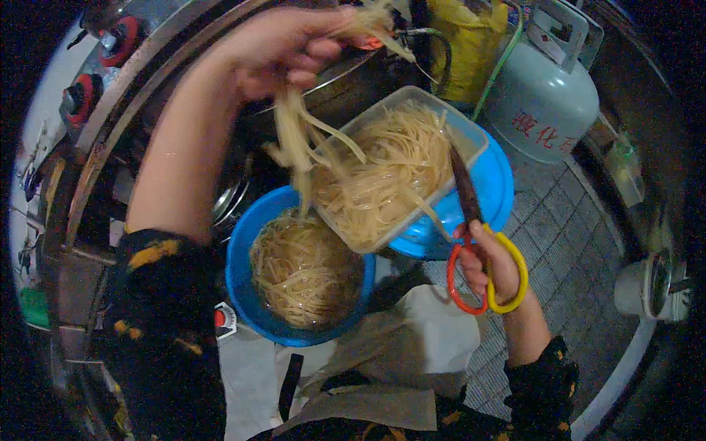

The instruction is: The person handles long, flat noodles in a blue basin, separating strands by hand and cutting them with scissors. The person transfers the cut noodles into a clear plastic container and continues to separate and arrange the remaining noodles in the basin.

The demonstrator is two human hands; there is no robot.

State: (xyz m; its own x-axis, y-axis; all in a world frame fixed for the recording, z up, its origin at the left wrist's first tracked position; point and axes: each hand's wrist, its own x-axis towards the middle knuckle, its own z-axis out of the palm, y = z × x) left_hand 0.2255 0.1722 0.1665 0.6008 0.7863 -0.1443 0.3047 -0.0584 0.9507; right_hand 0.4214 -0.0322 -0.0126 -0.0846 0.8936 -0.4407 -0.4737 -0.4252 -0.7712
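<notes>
My left hand (287, 52), blurred and raised at the top, grips a bunch of pale noodle-like strips (295, 132). Their lower ends hang beside a clear plastic container (485, 144) and over a blue plastic basin (234, 264). More strips (394, 160) fill the container. In the basin, others (300, 281) lie in liquid. My right hand (493, 259) holds scissors (466, 190) by their red and yellow handles, with the dark blades against the container's right side. The blades look closed. A single strip hangs over the container's rim near the scissors.
A blue round plastic object (480, 204) is under the container. A grey gas cylinder (543, 93) with red writing stands at upper right, beside a yellow bag (466, 49) and a green hose (499, 69). Stove knobs (80, 99) are at left. A white container (645, 286) sits at right.
</notes>
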